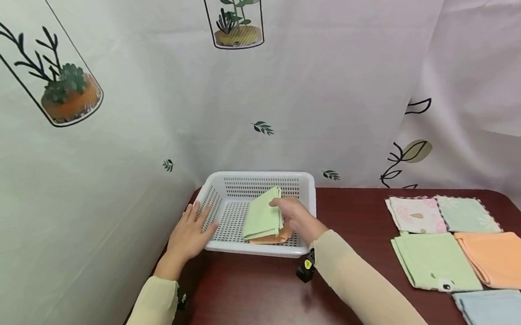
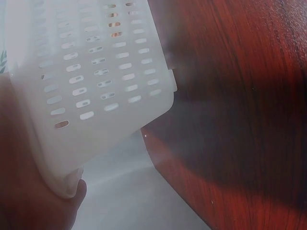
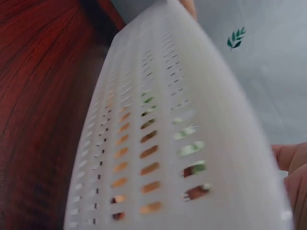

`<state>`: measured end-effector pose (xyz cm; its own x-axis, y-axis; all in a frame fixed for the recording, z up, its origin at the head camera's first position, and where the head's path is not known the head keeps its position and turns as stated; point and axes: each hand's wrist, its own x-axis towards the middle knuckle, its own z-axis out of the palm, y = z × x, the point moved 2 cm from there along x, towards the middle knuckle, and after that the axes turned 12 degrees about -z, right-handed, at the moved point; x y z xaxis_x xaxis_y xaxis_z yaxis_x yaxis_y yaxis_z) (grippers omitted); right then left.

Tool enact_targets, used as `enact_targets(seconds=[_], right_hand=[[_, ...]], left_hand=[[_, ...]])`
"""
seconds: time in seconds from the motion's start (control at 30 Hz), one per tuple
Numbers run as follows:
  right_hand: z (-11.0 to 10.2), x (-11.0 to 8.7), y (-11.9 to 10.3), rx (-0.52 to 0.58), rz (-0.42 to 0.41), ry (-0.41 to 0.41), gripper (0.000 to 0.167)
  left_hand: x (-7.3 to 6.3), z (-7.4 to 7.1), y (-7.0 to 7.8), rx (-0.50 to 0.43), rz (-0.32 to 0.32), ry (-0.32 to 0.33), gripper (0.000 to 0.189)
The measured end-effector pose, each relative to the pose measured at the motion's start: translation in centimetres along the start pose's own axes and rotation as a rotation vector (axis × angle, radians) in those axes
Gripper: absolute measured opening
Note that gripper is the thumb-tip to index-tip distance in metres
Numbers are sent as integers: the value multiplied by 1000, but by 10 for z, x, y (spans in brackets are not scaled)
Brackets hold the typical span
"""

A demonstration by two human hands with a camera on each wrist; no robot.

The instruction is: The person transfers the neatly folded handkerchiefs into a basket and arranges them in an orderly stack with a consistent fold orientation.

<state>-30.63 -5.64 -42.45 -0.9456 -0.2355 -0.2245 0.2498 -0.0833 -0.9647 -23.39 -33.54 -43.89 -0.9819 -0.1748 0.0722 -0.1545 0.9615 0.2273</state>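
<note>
A white perforated plastic basket (image 1: 215, 245) sits on the table close to the fabric backdrop. Inside its right half, my right hand (image 1: 294, 216) pinches a folded light green cloth (image 1: 261, 216), thumb on top and the other fingers mostly hidden. Under the green cloth shows part of an orange cloth (image 1: 270, 238). My left hand (image 1: 189, 234) lies over the basket's left rim with its fingers spread. The left wrist view has the basket's outer wall (image 2: 110, 86) and part of the left hand (image 2: 29, 158). Orange and green show through the slots of the basket wall (image 3: 158, 115) in the right wrist view.
On the right side of the dark red table (image 1: 255, 304) lie several folded cloths: a pink-and-mint patterned one (image 1: 418, 215), a green one (image 1: 435, 261), an orange one (image 1: 507, 260) and a light blue one (image 1: 498, 309). A plant-print fabric backdrop (image 1: 328, 82) hangs behind and at the left.
</note>
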Motion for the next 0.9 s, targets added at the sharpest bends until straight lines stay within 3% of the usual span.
enact_targets(seconds=[0.47,0.9], right_hand=[[-20,-26,-37,-113,-114,-13,56],[-43,-36,-45,-96,-138,-33,52]], left_hand=[[1,-2,0,6,9,-8,72],[-1,-2,1,6,-2,-22,73]])
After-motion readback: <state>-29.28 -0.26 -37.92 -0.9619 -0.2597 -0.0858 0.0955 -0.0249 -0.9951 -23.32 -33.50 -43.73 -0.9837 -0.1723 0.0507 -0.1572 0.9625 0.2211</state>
